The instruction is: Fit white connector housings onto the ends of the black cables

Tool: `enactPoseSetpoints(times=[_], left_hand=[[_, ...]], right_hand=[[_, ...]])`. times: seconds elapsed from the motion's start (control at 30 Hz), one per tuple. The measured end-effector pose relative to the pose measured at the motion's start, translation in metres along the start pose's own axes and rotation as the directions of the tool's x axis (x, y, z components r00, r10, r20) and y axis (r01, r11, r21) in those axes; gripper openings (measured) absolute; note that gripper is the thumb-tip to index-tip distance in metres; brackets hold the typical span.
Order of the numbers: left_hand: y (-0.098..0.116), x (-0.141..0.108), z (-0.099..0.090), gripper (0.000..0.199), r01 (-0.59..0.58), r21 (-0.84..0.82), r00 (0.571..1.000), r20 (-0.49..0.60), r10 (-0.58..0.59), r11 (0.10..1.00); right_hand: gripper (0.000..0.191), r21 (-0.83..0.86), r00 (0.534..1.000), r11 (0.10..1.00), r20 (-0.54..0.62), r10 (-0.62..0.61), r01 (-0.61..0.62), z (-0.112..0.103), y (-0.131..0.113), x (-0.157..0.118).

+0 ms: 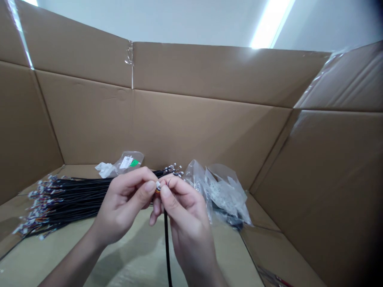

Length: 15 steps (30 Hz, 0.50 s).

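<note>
Between the thumb and forefinger of my left hand (127, 205) is a small white connector (158, 185). Thin coloured wires run from it toward my right hand (187, 215), whose thumb and forefinger pinch them at the end of a black cable (166, 247). A few loose dark red wire ends stick up above the right thumb. From the right hand the cable hangs straight down, out of the bottom of the view. Both hands meet in mid-air over the work surface, fingertips almost touching. Whether any wire is seated in the connector is too small to tell.
Behind my left hand lies a large bundle of black cables (80, 199) with white connectors at its ends. A labelled clear bag (128, 161) sits at the back, and bags of small white parts (227, 191) stand right. Tall cardboard walls (209, 127) enclose the surface; a red-handled tool (277, 279) lies lower right.
</note>
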<state>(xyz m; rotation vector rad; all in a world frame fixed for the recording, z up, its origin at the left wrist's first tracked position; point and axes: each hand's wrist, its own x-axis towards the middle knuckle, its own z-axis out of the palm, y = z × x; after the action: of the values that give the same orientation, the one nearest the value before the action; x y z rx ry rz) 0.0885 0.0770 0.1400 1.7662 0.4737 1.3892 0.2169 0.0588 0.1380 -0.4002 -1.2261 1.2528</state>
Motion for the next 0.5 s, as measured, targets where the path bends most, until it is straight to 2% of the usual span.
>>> enactPoseSetpoints(times=[0.13, 0.23, 0.4, 0.5], left_hand=[[0.0056, 0.0038, 0.0004, 0.03, -0.135, 0.314, 0.989, -0.011, 0.145, 0.94], [0.0082, 0.0039, -0.0002, 0.032, -0.184, 0.468, 0.978, -0.003, 0.21, 0.864], [0.0102, 0.0012, 0.0029, 0.038, -0.205, 0.567, 0.972, 0.02, 0.235, 0.798], [0.01, 0.0002, 0.0059, 0.037, -0.186, 0.57, 0.972, -0.013, 0.235, 0.8]], right_hand=[[0.024, -0.143, 0.998, 0.989, -0.044, -0.035, 0.028, 0.0021, -0.0036, -0.0015], [0.024, -0.242, 0.992, 0.967, -0.074, -0.101, 0.081, 0.0043, -0.0068, -0.0024], [0.022, -0.339, 0.976, 0.932, -0.128, -0.178, 0.126, 0.0078, -0.0068, -0.0039], [0.022, -0.321, 0.97, 0.937, -0.147, -0.191, 0.136, 0.0088, -0.0045, -0.0043]])
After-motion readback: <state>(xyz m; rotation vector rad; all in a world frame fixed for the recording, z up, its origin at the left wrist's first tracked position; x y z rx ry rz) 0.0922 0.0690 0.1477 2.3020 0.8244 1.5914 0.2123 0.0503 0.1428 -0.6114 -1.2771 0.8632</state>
